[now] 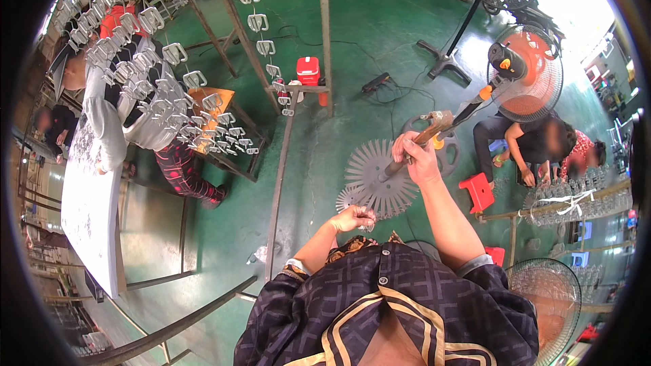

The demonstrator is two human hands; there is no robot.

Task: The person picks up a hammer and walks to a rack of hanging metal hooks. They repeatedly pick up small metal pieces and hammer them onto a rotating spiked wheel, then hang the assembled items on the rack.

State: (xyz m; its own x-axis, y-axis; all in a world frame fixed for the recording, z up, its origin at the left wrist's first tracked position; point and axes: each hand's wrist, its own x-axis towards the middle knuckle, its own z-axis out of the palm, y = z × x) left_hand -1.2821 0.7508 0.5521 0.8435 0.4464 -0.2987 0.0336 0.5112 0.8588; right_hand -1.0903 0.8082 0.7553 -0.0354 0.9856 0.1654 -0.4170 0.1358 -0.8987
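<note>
My right hand (422,157) is wrapped around an upright metal post (393,168), just below its rusty brown top (439,122). A large grey disc with slots all round its rim (380,193) lies low around the post, and a smaller slotted disc (347,198) is beside it. My left hand (352,218) is closed in front of my shirt, near the small disc. A small shiny metal piece (367,226) shows at its fingertips; its exact kind is too small to tell.
Metal loops hang in chains (258,22) from a frame at left, near a person at a white table (91,210). A standing fan (525,71) and red stool (477,193) are at right, near crouching people. Cables (407,88) cross the green floor.
</note>
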